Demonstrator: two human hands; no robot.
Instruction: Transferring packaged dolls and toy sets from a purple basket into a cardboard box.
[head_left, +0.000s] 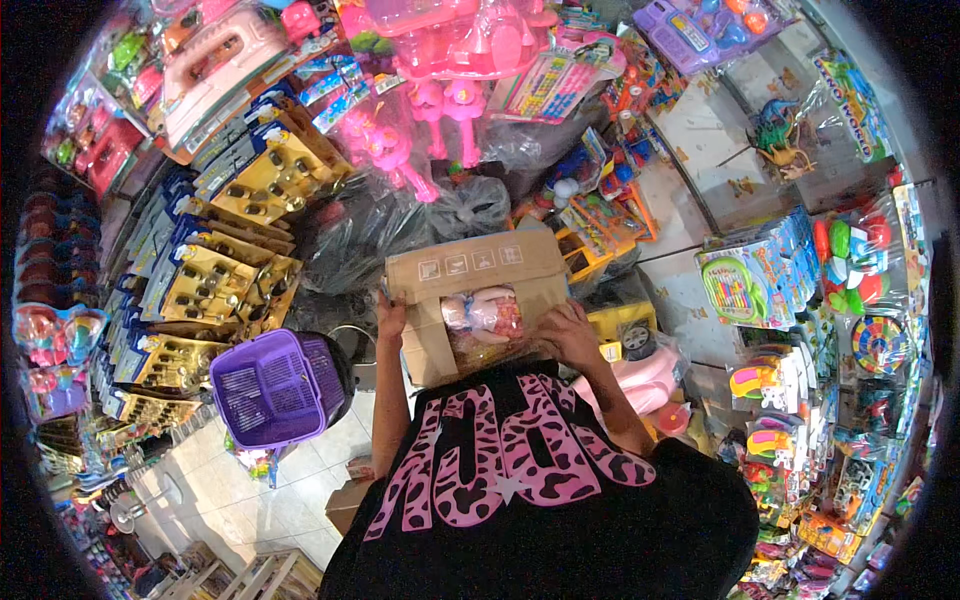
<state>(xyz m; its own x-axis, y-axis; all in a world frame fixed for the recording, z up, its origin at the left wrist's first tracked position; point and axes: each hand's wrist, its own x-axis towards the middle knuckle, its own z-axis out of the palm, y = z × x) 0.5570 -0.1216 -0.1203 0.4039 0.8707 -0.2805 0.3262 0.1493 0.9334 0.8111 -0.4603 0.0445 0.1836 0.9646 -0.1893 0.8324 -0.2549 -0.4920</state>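
A brown cardboard box (472, 259) with printed handling symbols lies in front of my torso, its flaps partly folded back. Through its opening shows a doll (484, 315) in clear plastic, with a red patterned garment. My left hand (391, 319) grips the box's left edge, fingers over the cardboard. On the right side, my right hand (574, 334) rests on the box's flap with its fingers spread; whether it grips anything there cannot be told.
A purple plastic basket (274, 390) stands at the left, near racks of carded toys (217, 285). Pink packaged toys (450, 37) hang ahead. A yellow toy vehicle (622, 330) and pink wrapped item (637, 379) lie right. Black plastic bags (352, 240) sit beyond the box.
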